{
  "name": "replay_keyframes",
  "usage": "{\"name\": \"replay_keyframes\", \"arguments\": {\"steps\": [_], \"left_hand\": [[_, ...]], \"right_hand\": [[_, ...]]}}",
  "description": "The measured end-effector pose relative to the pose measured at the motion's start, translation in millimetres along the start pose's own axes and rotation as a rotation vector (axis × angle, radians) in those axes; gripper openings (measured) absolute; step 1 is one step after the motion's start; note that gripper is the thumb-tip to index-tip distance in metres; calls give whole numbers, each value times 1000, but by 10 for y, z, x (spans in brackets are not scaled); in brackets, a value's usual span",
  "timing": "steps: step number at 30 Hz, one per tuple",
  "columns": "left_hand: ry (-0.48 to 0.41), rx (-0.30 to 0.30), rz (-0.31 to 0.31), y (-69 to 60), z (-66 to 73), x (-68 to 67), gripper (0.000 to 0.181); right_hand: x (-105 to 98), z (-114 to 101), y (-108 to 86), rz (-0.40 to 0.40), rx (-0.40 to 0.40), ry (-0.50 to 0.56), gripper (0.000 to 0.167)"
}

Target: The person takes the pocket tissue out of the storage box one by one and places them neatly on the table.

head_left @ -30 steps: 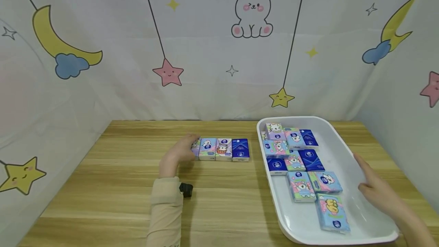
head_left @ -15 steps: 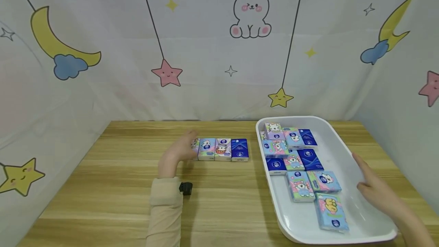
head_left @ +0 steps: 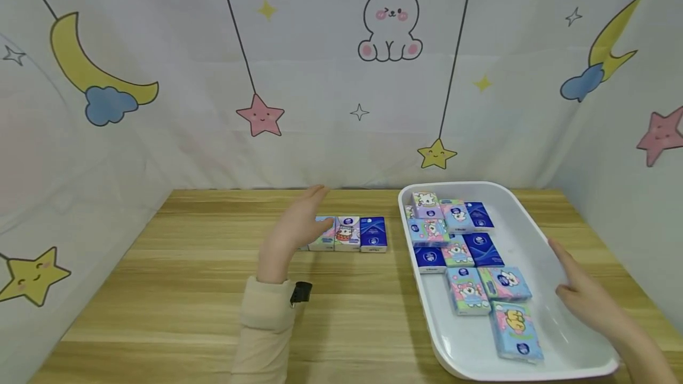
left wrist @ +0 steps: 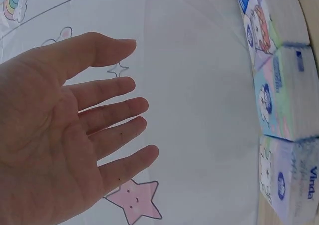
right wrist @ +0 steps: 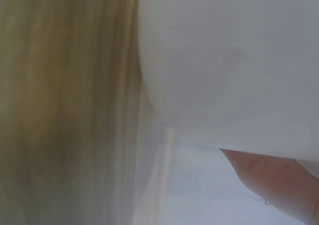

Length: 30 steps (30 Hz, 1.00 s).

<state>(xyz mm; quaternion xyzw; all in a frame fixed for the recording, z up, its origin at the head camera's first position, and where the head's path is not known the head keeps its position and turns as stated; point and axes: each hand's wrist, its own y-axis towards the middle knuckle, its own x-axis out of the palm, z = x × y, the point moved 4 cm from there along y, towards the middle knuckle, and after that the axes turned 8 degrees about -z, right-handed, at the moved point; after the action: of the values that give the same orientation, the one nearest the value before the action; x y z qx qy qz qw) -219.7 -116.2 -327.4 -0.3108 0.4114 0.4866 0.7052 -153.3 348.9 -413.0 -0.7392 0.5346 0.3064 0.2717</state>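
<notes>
In the head view my left hand (head_left: 299, 222) is over the left part of a row of small tissue packs, its fingers spread and its palm bare in the left wrist view. The row shows a dark blue pack (head_left: 373, 234), a lilac pack with a cartoon animal (head_left: 348, 233) and a light blue one (head_left: 322, 243). A lilac Vinda pack (left wrist: 290, 180) ends the row in the left wrist view, mostly covered by my hand from above. My right hand (head_left: 592, 301) holds the right rim of a white tray (head_left: 555, 348), thumb on the inner side.
Several patterned packs (head_left: 468, 291) and dark blue packs (head_left: 483, 249) lie in the tray, stacked at its far left. Wooden tabletop (head_left: 352, 319) stretches in front of the row. A white printed curtain (head_left: 320, 159) closes off the back and sides.
My left hand has come off the leftmost pack, lifting and shifting slightly right with its fingers opened out. The right hand and the tray stay put.
</notes>
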Motion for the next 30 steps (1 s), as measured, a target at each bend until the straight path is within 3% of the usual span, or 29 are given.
{"name": "replay_keyframes", "arguments": {"steps": [6,18,23,30], "left_hand": [[83,44,31,-8,320,10,65],[171,231,34,-92,866,156,57],[220,323,12,-91,1078,292,58],[319,418,-85,-61,1381,608,62]], "right_hand": [[9,32,-10,14,-21,-20,84],[-1,51,-13,-5,-11,-25,84],[0,50,-14,-1,-4,-30,85],[-9,41,-7,-9,13,-39,86]]}}
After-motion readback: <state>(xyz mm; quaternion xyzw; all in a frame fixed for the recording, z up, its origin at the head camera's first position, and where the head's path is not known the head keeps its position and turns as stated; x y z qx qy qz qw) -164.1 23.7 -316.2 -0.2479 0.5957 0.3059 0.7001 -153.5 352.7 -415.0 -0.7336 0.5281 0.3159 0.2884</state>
